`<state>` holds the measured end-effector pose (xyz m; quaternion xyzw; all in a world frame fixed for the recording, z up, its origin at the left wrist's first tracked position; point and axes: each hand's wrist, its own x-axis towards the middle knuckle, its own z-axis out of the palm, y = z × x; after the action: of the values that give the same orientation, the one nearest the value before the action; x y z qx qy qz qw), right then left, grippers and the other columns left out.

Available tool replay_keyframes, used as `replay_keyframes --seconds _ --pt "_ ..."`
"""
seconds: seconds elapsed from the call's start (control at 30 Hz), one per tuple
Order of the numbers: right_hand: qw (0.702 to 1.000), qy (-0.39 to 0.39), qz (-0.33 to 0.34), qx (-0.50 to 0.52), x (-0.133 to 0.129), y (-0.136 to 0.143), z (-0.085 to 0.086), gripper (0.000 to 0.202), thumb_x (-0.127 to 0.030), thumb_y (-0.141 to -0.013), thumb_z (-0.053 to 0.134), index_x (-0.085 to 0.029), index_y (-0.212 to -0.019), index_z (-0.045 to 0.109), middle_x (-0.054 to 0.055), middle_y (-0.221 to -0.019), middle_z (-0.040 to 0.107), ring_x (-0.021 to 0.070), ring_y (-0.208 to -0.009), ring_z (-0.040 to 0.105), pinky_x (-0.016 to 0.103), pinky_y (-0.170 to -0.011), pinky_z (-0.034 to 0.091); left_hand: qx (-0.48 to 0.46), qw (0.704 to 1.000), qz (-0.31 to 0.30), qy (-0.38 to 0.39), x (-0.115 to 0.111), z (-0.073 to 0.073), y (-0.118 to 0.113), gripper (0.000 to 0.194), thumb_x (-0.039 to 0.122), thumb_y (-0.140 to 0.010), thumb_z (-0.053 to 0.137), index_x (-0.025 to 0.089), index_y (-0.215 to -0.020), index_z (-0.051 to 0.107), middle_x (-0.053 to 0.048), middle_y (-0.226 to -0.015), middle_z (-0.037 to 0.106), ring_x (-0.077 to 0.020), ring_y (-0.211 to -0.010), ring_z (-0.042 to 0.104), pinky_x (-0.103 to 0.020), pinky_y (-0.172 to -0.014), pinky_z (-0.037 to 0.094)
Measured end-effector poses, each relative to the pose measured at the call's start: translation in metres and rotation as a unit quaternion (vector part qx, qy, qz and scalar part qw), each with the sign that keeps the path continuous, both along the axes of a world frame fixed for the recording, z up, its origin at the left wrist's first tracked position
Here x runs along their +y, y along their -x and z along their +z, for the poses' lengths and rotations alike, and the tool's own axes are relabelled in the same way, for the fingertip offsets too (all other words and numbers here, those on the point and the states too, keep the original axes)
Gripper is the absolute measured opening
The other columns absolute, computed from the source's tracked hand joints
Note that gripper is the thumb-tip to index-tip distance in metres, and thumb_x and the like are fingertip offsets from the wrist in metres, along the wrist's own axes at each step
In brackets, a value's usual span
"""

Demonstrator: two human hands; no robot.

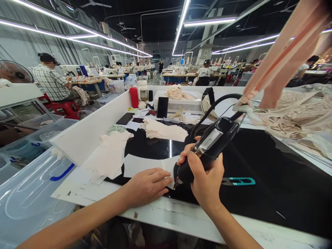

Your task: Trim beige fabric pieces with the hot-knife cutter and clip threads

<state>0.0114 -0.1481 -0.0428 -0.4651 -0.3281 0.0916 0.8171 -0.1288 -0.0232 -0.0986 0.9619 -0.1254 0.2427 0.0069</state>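
Observation:
My right hand [206, 176] is wrapped round a black corded handheld power tool [211, 141], tilted with its small metal tip down by the edge of a pale cut piece [145, 166]. A pink fabric strip [282, 52] is tied to the tool's upper end. My left hand [149, 186] lies flat on the pale piece, fingers stretched toward the tip and pressed down. Whether the tip touches the piece is hard to make out. Just right of my right hand, teal thread snips [241, 181] rest on the black work surface [261, 159].
Stacks of cream fabric pieces [166, 130] lie ahead and to the left [111, 152]. Two phones [162, 107], a red bottle [134, 97] and a white box [178, 102] stand behind. Beige garments [298, 114] pile up at right. A clear plastic bin [33, 197] is at left. Co-workers sit beyond.

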Motion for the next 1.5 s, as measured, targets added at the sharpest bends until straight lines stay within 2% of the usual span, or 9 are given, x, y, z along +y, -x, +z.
replay_keyframes --seconds 0.2,0.37,0.53,0.73,0.9,1.1,1.27,1.4,1.5 --pt "0.999 0.028 -0.020 0.025 -0.010 0.002 -0.001 0.040 -0.037 -0.081 0.083 -0.028 -0.111 0.058 -0.003 -0.078 0.070 0.0158 -0.059 0.066 0.030 -0.056 0.058 0.027 0.999 -0.006 0.017 -0.003 0.004 -0.001 0.024 0.030 -0.109 0.048 0.015 -0.121 0.063 -0.007 -0.114 0.071 -0.0174 -0.109 0.067 -0.030 -0.105 0.054" --pt "0.998 0.045 -0.017 0.047 -0.016 0.003 -0.008 0.048 -0.043 -0.080 0.083 -0.028 -0.117 0.057 0.000 -0.076 0.070 0.0191 -0.059 0.067 0.031 -0.051 0.057 0.032 0.999 -0.023 0.009 -0.005 0.006 0.000 0.023 0.031 -0.108 0.051 0.015 -0.121 0.061 -0.005 -0.108 0.072 -0.0165 -0.105 0.067 -0.029 -0.104 0.052" --pt "0.998 0.050 -0.011 0.033 -0.019 0.004 -0.012 0.048 -0.045 -0.079 0.084 -0.029 -0.116 0.057 0.000 -0.079 0.070 0.0192 -0.059 0.067 0.035 -0.057 0.060 0.049 0.999 -0.006 -0.018 -0.008 0.007 0.003 0.027 0.037 -0.105 0.057 0.018 -0.125 0.058 -0.004 -0.110 0.070 -0.0173 -0.099 0.066 -0.030 -0.098 0.054" --pt "0.995 0.068 -0.024 0.069 -0.020 0.015 -0.003 0.048 -0.051 -0.080 0.082 -0.030 -0.115 0.056 -0.003 -0.082 0.067 0.0159 -0.063 0.064 0.033 -0.065 0.057 0.044 0.997 0.009 -0.056 -0.011 0.008 0.003 0.024 0.040 -0.105 0.056 0.020 -0.119 0.058 -0.002 -0.105 0.068 -0.0179 -0.093 0.066 -0.030 -0.087 0.055" --pt "0.993 0.072 -0.024 0.089 -0.019 0.021 0.002 0.053 -0.053 -0.077 0.084 -0.031 -0.115 0.055 -0.003 -0.083 0.065 0.0163 -0.063 0.063 0.035 -0.066 0.056 0.048 0.996 0.022 -0.079 -0.012 0.002 0.003 0.029 0.043 -0.104 0.060 0.019 -0.120 0.057 -0.003 -0.102 0.066 -0.0189 -0.094 0.065 -0.031 -0.083 0.055" --pt "0.995 0.061 -0.019 0.080 -0.019 0.021 -0.002 0.051 -0.051 -0.079 0.082 -0.030 -0.117 0.055 -0.002 -0.083 0.066 0.0162 -0.063 0.064 0.034 -0.064 0.056 0.019 0.998 0.013 -0.051 -0.012 -0.004 0.004 0.032 0.045 -0.103 0.060 0.018 -0.120 0.059 -0.004 -0.101 0.066 -0.0191 -0.092 0.064 -0.032 -0.086 0.054" --pt "0.999 0.036 -0.003 0.020 -0.018 0.005 0.003 0.044 -0.044 -0.082 0.082 -0.028 -0.115 0.057 -0.002 -0.079 0.068 0.0169 -0.059 0.064 0.035 -0.058 0.057 0.027 0.999 -0.015 -0.016 -0.011 0.002 0.009 0.030 0.041 -0.104 0.059 0.016 -0.121 0.061 -0.006 -0.103 0.068 -0.0193 -0.095 0.063 -0.032 -0.095 0.052" --pt "0.998 -0.020 -0.060 0.006 -0.010 -0.023 0.017 0.039 -0.037 -0.082 0.082 -0.026 -0.111 0.059 -0.004 -0.076 0.066 0.0147 -0.058 0.062 0.032 -0.057 0.056 0.048 0.997 -0.052 0.031 -0.007 0.013 0.018 0.029 0.040 -0.107 0.055 0.018 -0.124 0.062 -0.006 -0.104 0.069 -0.0194 -0.095 0.065 -0.031 -0.095 0.052" --pt "0.995 -0.041 -0.085 0.007 -0.001 -0.044 0.021 0.042 -0.037 -0.081 0.083 -0.025 -0.113 0.060 -0.006 -0.075 0.065 0.0143 -0.057 0.060 0.031 -0.054 0.055 0.063 0.996 -0.049 0.051 -0.005 0.023 0.019 0.030 0.038 -0.109 0.051 0.017 -0.127 0.062 -0.007 -0.106 0.070 -0.0190 -0.098 0.066 -0.031 -0.097 0.051"
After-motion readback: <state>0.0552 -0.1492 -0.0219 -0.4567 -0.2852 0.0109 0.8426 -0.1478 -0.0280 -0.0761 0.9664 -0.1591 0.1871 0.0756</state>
